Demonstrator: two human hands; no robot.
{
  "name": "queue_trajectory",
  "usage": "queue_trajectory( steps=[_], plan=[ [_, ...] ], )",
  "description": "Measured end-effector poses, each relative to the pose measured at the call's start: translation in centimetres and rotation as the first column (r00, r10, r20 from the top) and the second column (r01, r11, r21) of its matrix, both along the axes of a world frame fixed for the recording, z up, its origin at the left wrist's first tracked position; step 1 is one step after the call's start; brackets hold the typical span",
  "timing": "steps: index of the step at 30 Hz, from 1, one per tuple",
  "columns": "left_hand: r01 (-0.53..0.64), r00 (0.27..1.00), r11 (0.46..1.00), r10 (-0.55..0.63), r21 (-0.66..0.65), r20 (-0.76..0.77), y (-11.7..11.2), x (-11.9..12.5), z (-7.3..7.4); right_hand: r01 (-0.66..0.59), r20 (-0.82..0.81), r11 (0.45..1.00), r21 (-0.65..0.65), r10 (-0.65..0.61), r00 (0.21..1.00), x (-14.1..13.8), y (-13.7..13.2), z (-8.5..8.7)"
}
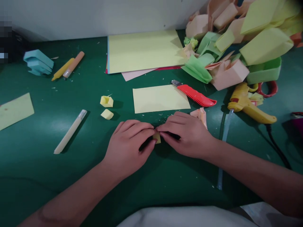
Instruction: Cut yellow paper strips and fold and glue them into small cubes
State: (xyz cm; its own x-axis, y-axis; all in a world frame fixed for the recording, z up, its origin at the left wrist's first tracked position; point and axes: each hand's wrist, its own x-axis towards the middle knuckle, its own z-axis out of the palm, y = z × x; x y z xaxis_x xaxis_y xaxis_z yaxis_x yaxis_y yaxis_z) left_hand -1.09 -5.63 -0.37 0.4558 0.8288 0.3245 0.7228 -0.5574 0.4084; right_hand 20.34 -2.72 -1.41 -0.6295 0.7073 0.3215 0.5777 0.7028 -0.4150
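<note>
Both hands meet at the middle of the table [180, 183], their fingertips close together. The left hand [129, 145] pinches a small yellow strip [157, 138] between thumb and fingers, its palm turned down. The right hand [187, 135] has its fingers and thumb bent in at the strip's other side; how firmly they grip cannot be told. The strip sits between the two hands, mostly covered by fingers, and whether it touches the table is unclear.

Just beyond them, toward the table's far edge, lies a yellow sheet [153, 101], with a red cutter [197, 95] across its far right corner. Left of the sheet stand two little folded pieces [107, 114], one behind the other. A stack of paper [146, 50] lies along the far edge, and a heap of folded paper [230, 75] fills the far right corner. Nearer the right edge lies a yellow glue gun [246, 105], its stick [220, 179] passing beneath the right forearm.
</note>
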Motion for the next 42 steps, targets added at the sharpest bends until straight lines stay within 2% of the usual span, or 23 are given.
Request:
queue_trajectory(
  steps=[16, 24, 32, 42],
  plan=[
    [0.014, 1.000, 1.000, -0.014, -0.009, -0.021, 0.01, -0.13, -0.06, -0.006, 0.021, 0.999, -0.040, 0.007, 1.000, -0.02, 0.00, 0.13],
    [-0.014, 1.000, 0.998, 0.013, 0.062, 0.024, -0.19, -0.29, 0.00, -0.001, 0.029, 0.999, -0.050, 0.003, 1.000, 0.07, -0.02, 0.08],
    [0.056, 0.998, 0.990, -0.054, 0.128, -0.019, -0.31, -0.35, 0.09, -0.009, 0.015, 0.999, -0.052, 0.010, 1.000, 0.02, -0.02, 0.11],
    [0.069, 0.996, 0.993, -0.064, 0.100, -0.058, -0.55, -0.38, 0.23, 0.003, 0.039, 0.998, -0.067, -0.001, 0.999, -0.06, -0.20, 0.24]
  ],
)
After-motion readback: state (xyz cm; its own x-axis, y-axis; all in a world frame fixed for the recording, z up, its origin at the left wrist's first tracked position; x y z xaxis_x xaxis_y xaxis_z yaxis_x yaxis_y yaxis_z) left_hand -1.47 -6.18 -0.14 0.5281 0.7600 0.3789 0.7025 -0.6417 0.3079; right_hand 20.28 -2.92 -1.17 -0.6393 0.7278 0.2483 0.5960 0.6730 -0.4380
